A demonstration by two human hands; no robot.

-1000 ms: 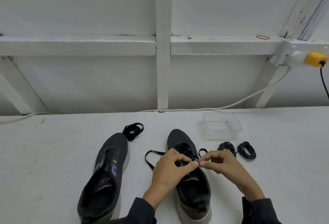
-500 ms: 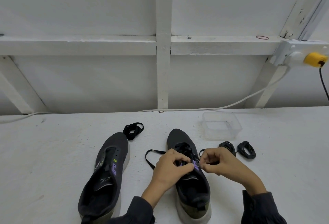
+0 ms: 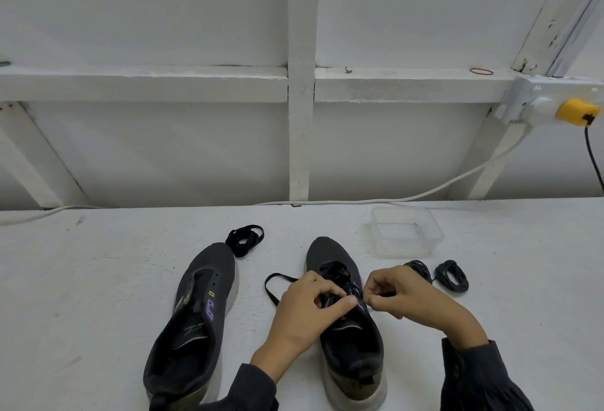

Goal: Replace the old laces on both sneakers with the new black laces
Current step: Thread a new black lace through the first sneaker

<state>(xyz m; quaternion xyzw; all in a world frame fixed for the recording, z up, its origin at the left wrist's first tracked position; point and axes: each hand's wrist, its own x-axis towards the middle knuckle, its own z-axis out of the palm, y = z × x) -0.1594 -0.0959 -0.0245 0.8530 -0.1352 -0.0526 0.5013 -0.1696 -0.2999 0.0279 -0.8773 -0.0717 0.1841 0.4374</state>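
Soft, even light from above fills the scene, bright on the white table [image 3: 81, 296] and wall [image 3: 147, 12]. The wall turns greyer beneath the horizontal beam [image 3: 143, 84]. Shadows are faint, a pale rim beside the left sneaker [image 3: 196, 319]. The dark right sneaker [image 3: 353, 342] swallows detail, so its black lace [image 3: 272, 283] barely separates from the upper. The wide lens bows the beam and the table's far edge toward left and right. Fine texture looks slightly smeared.

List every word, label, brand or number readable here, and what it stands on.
No text is legible.
Unlaced sneaker, insole print: faint pale script, too blurred to read.
Same sneaker, purple marking on its side: a shape only, no readable letters.
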